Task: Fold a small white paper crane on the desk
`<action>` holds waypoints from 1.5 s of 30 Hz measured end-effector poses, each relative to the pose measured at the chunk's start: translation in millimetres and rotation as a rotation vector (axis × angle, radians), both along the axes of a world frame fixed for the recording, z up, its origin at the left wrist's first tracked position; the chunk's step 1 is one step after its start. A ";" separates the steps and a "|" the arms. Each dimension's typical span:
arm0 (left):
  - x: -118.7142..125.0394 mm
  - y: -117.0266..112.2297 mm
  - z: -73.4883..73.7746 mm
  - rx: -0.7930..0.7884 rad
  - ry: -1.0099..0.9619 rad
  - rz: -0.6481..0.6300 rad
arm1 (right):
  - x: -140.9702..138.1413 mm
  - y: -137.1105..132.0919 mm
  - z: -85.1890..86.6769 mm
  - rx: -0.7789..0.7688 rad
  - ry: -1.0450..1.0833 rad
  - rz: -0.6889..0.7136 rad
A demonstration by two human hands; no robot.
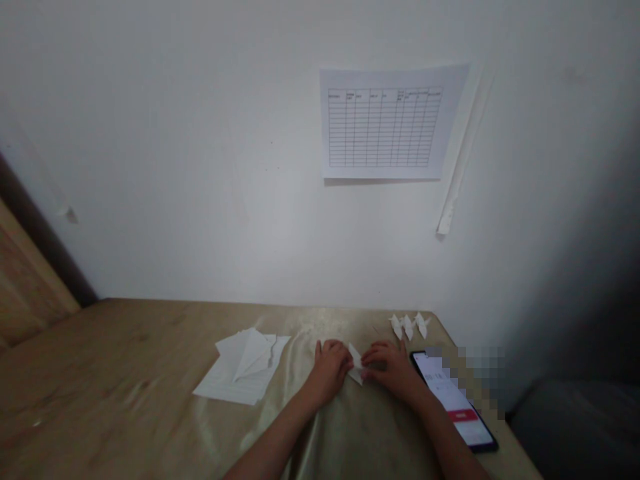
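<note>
Between my two hands lies a small piece of folded white paper (355,365) on the tabletop. My left hand (333,363) is curled at the paper's left side, its fingertips closed on that edge. From the right, my right hand (389,367) pinches the opposite side with thumb and fingers. The paper looks narrow and pointed, though fingers cover part of it. Beyond my right hand, three small folded white paper figures (409,327) stand in a row near the table's back right corner.
Left of my hands sits a stack of white paper sheets (235,380) with folded pieces on top. A lit phone (463,413) lies beside my right forearm, near the table's right edge. A printed table sheet (385,127) hangs on the wall (200,167) behind.
</note>
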State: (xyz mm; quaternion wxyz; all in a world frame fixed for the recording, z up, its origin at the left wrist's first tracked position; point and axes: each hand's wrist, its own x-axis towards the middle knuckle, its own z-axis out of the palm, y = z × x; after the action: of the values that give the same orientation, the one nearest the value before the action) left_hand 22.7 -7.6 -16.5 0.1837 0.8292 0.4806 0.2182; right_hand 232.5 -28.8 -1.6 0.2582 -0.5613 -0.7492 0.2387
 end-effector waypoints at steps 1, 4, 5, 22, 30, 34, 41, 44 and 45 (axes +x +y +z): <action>0.2 0.2 -0.3 -0.007 -0.015 0.007 | -0.7 -0.6 0.7 -0.002 -0.003 -0.009; 0.0 0.2 -1.2 -0.026 -0.047 0.020 | -4.3 -2.9 3.0 0.027 -0.029 -0.043; -0.4 0.0 -1.5 -0.026 -0.052 0.021 | -5.9 -3.6 3.6 0.045 -0.044 -0.047; -5.7 2.5 0.8 0.041 -0.033 0.029 | -17.2 -3.7 0.9 0.204 -0.182 -0.056; -1.5 0.9 1.8 0.097 -0.001 0.060 | -20.8 0.0 -6.9 0.209 -0.193 -0.080; 0.3 1.0 3.5 0.136 0.022 0.086 | -22.2 2.9 -9.6 0.213 -0.211 -0.126; 4.2 7.8 14.6 0.102 0.099 0.073 | -27.6 4.3 -9.4 0.161 -0.225 -0.172; 5.7 11.0 20.9 0.083 0.129 0.082 | -29.0 4.4 -9.4 0.132 -0.213 -0.199; 6.1 11.7 22.8 0.073 0.140 0.084 | -29.4 4.5 -9.5 0.122 -0.213 -0.210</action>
State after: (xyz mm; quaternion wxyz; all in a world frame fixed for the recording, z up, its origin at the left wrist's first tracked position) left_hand 28.8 4.1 6.3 0.1099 0.8278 0.5183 0.1845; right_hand 203.1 -24.3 -11.1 0.2346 -0.6419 -0.7226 0.1037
